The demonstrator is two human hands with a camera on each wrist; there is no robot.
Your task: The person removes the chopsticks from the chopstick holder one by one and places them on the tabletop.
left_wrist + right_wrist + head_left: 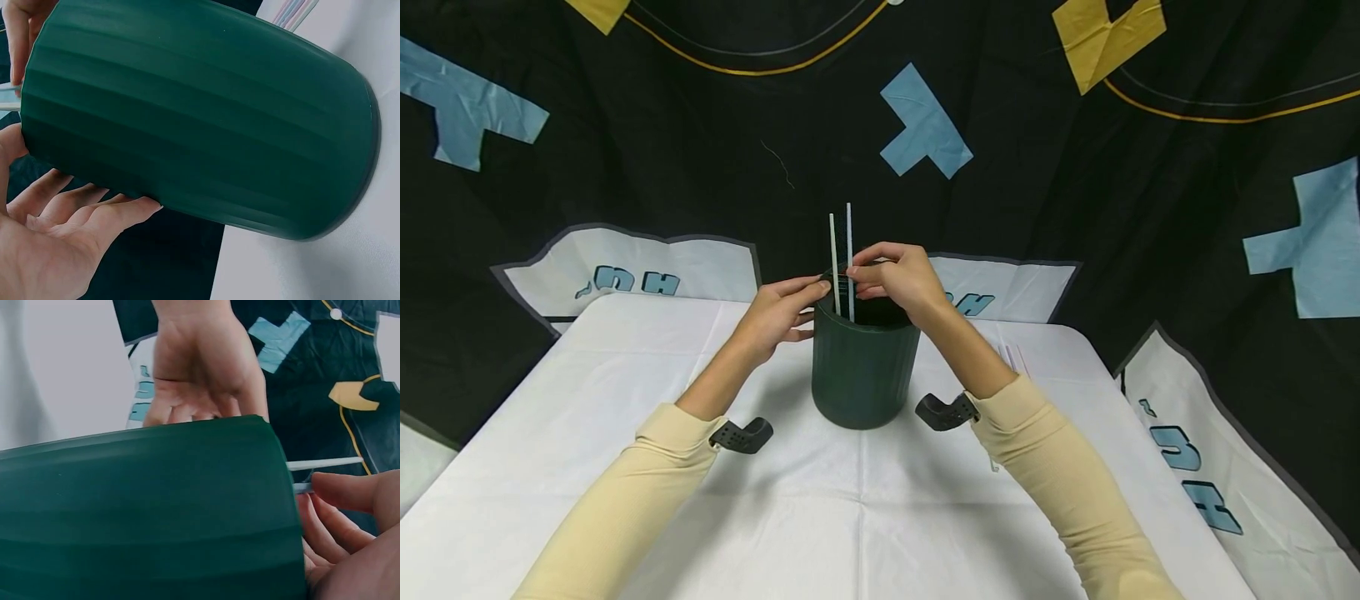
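Observation:
A dark green ribbed bin (pixel 865 375) stands upright on the white-covered table. My left hand (pixel 775 321) holds it at the left of the rim, thumb near the top edge; in the left wrist view its fingers (pixel 128 215) lie against the bin's side. Two thin pale straws stick up out of the bin. The right hand (pixel 904 279), over the opening, pinches the bluish straw (pixel 849 229) between thumb and fingers. Just left of it the whitish straw (pixel 832 242) leans, with no fingers around it. The bin's inside is mostly hidden.
Several pastel straws (pixel 294 12) lie on the table behind the bin's right side, partly covered by the right arm in the head view. Black wrist mounts (pixel 742 435) jut from both sleeves. A dark cloth with taped blue and yellow patches hangs behind the table (pixel 625 467).

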